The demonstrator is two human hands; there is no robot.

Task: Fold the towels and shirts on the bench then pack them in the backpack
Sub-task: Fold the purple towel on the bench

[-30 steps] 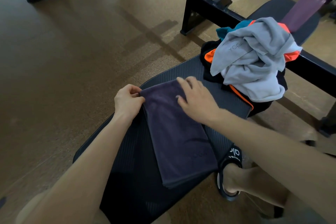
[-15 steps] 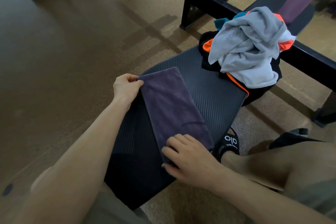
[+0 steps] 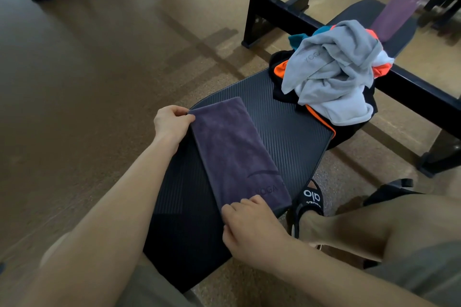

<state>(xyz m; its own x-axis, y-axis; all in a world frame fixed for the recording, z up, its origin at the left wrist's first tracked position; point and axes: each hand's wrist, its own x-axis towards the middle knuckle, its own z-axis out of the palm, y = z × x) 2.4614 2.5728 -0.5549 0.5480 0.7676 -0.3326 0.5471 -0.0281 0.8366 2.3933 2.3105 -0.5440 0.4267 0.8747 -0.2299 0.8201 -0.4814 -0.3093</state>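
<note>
hands gripping purple towel, bench

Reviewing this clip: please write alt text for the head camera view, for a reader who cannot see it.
A person holds a folded purple towel on a black bench, the left hand pinching its far corner and the right hand gripping its near end. Farther along the bench sits a heap of unfolded clothes topped by a grey towel.
</note>
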